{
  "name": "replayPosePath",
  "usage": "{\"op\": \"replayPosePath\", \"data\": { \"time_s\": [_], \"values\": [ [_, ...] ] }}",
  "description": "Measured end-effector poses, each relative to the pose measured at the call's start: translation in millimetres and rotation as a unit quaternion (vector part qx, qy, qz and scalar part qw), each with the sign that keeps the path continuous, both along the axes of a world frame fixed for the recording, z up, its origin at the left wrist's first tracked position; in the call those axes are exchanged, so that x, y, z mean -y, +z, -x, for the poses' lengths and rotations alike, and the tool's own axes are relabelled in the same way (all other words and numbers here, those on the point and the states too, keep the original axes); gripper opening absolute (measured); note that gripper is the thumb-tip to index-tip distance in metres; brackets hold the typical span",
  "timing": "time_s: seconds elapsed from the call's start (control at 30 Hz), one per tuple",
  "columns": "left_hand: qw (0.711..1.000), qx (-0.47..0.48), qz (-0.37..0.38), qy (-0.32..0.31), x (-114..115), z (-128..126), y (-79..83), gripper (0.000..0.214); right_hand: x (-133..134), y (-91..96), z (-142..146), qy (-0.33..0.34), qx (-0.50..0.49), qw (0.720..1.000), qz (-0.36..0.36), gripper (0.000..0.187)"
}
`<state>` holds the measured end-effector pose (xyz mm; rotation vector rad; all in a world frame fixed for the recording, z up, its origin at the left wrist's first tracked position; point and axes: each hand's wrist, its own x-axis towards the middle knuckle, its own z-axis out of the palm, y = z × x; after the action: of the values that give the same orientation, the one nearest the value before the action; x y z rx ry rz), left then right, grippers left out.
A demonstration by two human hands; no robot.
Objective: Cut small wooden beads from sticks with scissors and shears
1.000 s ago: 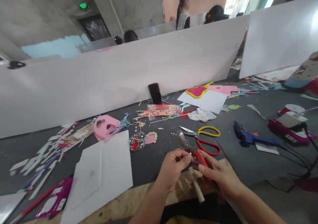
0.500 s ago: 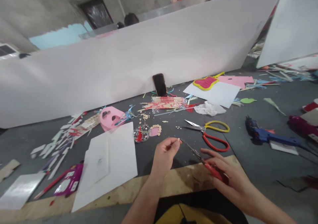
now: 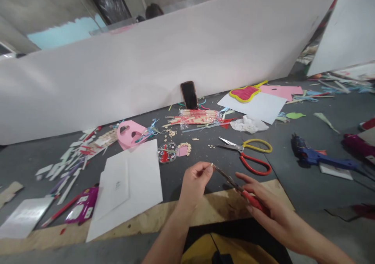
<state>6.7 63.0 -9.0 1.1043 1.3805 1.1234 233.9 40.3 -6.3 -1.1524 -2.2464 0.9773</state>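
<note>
Clippers (image 3: pixel 238 186) slant over the table's near wooden edge (image 3: pixel 218 206), their long axis running up and leftward from the right hand (image 3: pixel 272 207), the narrow end pointing at the left hand (image 3: pixel 195 178). Their handle is red, the metal dark and dull. Right fingers curl about the handle, forefinger stretched out; left thumb and forefinger pinch a tiny pale piece (image 3: pixel 211 165) by the clippers' tip. Whether these touch, I cannot tell. Scissors (image 3: pixel 240 148) lie open beyond.

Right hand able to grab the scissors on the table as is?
Probably not: the right hand holds red-handled cutters, though the way to the scissors just beyond looks free.
</note>
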Motion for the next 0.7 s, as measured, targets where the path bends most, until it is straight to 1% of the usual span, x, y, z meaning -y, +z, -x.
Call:
{"op": "replayPosePath", "data": {
  "time_s": [0.2,0.4,0.57,0.63,0.7],
  "values": [
    [0.999,-0.038,-0.006,-0.017,1.8,3.8,5.6,0.023,-4.3,-0.8,0.1,0.015,0.035,0.997,-0.06,0.024],
    [0.999,-0.022,0.001,-0.035,2.4,6.6,3.1,0.022,-4.1,2.1,-4.6,0.032,0.046,0.992,-0.116,0.03],
    [0.999,0.001,0.018,-0.029,3.1,4.6,3.3,0.022,-2.0,5.0,-5.3,0.056,0.04,0.991,-0.117,0.036],
    [0.999,-0.014,0.015,-0.029,3.4,3.9,4.1,0.022,-2.5,3.8,-4.6,0.059,0.048,0.99,-0.118,0.037],
    [0.998,-0.053,-0.006,-0.025,3.8,4.1,4.6,0.021,-3.6,1.6,-4.2,0.057,0.061,0.99,-0.117,0.034]
  ]
}}
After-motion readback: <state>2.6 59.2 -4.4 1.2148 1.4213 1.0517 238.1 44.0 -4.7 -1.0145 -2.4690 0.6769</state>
